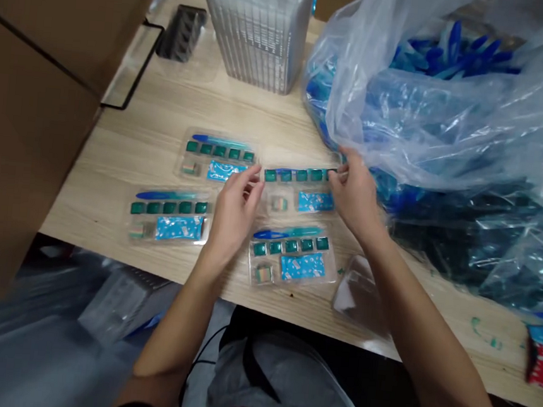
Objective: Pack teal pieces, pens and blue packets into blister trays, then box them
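Note:
Four clear plastic trays lie in two rows on the table, each with a row of green squares, a blue patterned packet and a small striped block. My right hand [355, 195] pinches the right end of the back right tray [290, 202]. At that tray's left edge, my left hand [236, 210] has its thumb and fingers closed on the rim. A blue pen in this tray is mostly hidden behind the green squares. Blue pens also lie in the back left tray [199, 165], the front left tray [146, 221] and the front right tray [272, 276].
A large clear bag [403, 107] of blue pens covers the right side. Stacked clear trays [262, 38] stand at the back, beside a dark ridged object [182, 34]. Cardboard [36, 113] borders the left. A clear plastic piece [361, 294] lies under my right forearm.

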### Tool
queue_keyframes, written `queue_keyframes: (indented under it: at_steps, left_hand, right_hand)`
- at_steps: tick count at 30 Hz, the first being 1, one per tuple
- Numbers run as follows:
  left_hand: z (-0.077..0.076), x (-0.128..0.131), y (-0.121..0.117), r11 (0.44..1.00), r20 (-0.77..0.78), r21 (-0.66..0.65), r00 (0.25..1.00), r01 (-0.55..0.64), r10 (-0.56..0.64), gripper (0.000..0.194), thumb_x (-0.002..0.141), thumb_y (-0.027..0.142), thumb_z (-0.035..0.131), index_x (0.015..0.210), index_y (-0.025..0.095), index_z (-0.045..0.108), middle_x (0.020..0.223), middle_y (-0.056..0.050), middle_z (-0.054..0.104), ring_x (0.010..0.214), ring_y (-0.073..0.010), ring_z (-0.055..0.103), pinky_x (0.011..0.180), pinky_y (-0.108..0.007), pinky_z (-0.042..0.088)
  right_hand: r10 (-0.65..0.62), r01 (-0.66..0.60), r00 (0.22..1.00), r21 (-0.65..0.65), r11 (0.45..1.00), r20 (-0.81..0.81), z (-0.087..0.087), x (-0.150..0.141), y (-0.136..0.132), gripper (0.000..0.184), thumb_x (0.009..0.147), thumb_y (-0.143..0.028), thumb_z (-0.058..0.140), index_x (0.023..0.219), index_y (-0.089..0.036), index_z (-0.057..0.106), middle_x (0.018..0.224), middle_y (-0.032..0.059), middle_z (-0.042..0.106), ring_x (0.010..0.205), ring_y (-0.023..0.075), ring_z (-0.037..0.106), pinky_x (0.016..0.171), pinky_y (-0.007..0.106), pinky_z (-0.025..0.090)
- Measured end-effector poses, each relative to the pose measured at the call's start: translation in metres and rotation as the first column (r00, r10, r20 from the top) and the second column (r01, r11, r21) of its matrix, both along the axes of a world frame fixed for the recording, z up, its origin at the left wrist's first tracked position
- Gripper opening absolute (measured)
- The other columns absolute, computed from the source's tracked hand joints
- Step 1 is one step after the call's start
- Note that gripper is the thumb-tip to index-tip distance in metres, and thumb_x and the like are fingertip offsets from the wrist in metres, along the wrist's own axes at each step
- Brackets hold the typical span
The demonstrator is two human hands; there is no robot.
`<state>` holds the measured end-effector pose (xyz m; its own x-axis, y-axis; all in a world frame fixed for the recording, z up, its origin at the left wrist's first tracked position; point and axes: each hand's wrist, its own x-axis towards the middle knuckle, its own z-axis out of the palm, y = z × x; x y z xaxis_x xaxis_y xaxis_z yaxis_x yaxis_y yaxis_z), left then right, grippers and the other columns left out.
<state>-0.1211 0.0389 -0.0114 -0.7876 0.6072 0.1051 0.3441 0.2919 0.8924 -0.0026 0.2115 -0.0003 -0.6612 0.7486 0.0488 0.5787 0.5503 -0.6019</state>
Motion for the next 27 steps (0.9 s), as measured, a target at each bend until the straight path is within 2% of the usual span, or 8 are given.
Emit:
queue_keyframes:
  at_steps: [4, 8, 10, 13, 16, 20, 24, 27]
  left_hand:
    - [0.007, 0.003, 0.005, 0.982, -0.189, -0.178, 0.978, 0.057, -0.091, 0.031, 0.088, 0.018, 0.053, 0.118, 0.017, 0.063, 0.108, -0.010, 0.063, 0.095, -0.0214, 0.062, 0.094, -0.041, 0.049]
    - [0.021, 0.013, -0.001, 0.930, -0.174, -0.319, 0.953, 0.183, -0.248, 0.024, 0.089, 0.021, 0.054, 0.110, 0.018, 0.065, 0.106, -0.008, 0.063, 0.096, -0.0221, 0.063, 0.092, -0.040, 0.050]
    - [0.022, 0.017, -0.003, 0.913, -0.157, -0.373, 0.958, 0.168, -0.241, 0.024, 0.089, 0.019, 0.054, 0.110, 0.018, 0.065, 0.108, -0.009, 0.062, 0.096, -0.0231, 0.064, 0.091, -0.040, 0.051]
    - [0.014, 0.018, -0.002, 0.907, -0.148, -0.405, 0.972, 0.111, -0.185, 0.030, 0.087, 0.016, 0.054, 0.116, 0.018, 0.063, 0.111, -0.012, 0.063, 0.099, -0.0260, 0.064, 0.092, -0.042, 0.050]
    - [0.002, 0.014, 0.002, 0.930, -0.113, -0.342, 0.977, 0.133, -0.181, 0.032, 0.088, 0.018, 0.053, 0.119, 0.018, 0.061, 0.107, -0.010, 0.067, 0.098, -0.0258, 0.064, 0.094, -0.043, 0.050]
    - [-0.002, 0.008, 0.007, 0.985, -0.057, -0.134, 0.992, 0.107, -0.116, 0.038, 0.086, 0.016, 0.053, 0.123, 0.021, 0.057, 0.110, -0.007, 0.067, 0.100, -0.0222, 0.064, 0.094, -0.040, 0.051]
    - [0.018, 0.004, -0.003, 0.999, 0.000, 0.027, 0.999, 0.034, -0.034, 0.037, 0.087, 0.021, 0.056, 0.123, 0.026, 0.056, 0.114, -0.005, 0.066, 0.102, -0.0202, 0.064, 0.092, -0.035, 0.052]
    - [0.039, 0.013, -0.028, 0.997, 0.063, 0.078, 0.998, 0.018, -0.023, 0.036, 0.086, 0.029, 0.060, 0.122, 0.029, 0.057, 0.115, -0.004, 0.065, 0.102, -0.0206, 0.064, 0.090, -0.036, 0.054]
  right_hand:
    - [0.019, -0.031, 0.996, 0.137, 0.990, 0.086, 0.001, 0.001, -0.002, 0.038, 0.088, -0.016, 0.042, 0.123, -0.015, 0.056, 0.111, 0.0175, 0.064, 0.108, 0.0336, 0.057, 0.095, 0.051, 0.042]
    - [0.042, -0.057, 0.995, 0.158, 0.986, 0.095, 0.000, 0.006, 0.006, 0.038, 0.092, -0.015, 0.035, 0.125, -0.016, 0.054, 0.111, 0.0159, 0.065, 0.108, 0.0313, 0.059, 0.094, 0.049, 0.044]
    - [0.063, -0.079, 0.991, 0.133, 0.988, 0.121, -0.002, 0.008, 0.007, 0.039, 0.091, -0.015, 0.036, 0.125, -0.016, 0.054, 0.104, 0.0150, 0.067, 0.101, 0.0309, 0.063, 0.089, 0.049, 0.047]
    - [0.075, -0.093, 0.982, 0.097, 0.991, 0.175, -0.005, 0.010, 0.007, 0.038, 0.087, -0.015, 0.043, 0.123, -0.013, 0.056, 0.098, 0.0156, 0.069, 0.094, 0.0325, 0.065, 0.085, 0.050, 0.049]
    - [0.030, -0.044, 0.983, 0.073, 0.996, 0.182, -0.009, 0.007, 0.007, 0.039, 0.083, -0.015, 0.051, 0.121, -0.011, 0.058, 0.095, 0.0156, 0.069, 0.097, 0.0340, 0.064, 0.088, 0.051, 0.047]
    - [-0.029, 0.029, 0.995, 0.000, 1.000, 0.090, -0.003, -0.002, 0.011, 0.041, 0.085, -0.014, 0.053, 0.126, -0.012, 0.056, 0.091, 0.0092, 0.068, 0.098, 0.0287, 0.065, 0.093, 0.046, 0.046]
    - [-0.064, 0.060, 0.997, -0.111, 0.992, -0.038, 0.021, -0.004, 0.007, 0.044, 0.087, -0.013, 0.053, 0.132, -0.009, 0.051, 0.090, 0.0061, 0.066, 0.085, 0.0181, 0.066, 0.083, 0.034, 0.049]
    - [0.000, -0.025, 0.994, -0.236, 0.971, -0.106, 0.040, 0.013, -0.007, 0.038, 0.086, -0.016, 0.059, 0.123, -0.009, 0.058, 0.086, 0.0040, 0.066, 0.074, 0.0142, 0.064, 0.073, 0.029, 0.050]
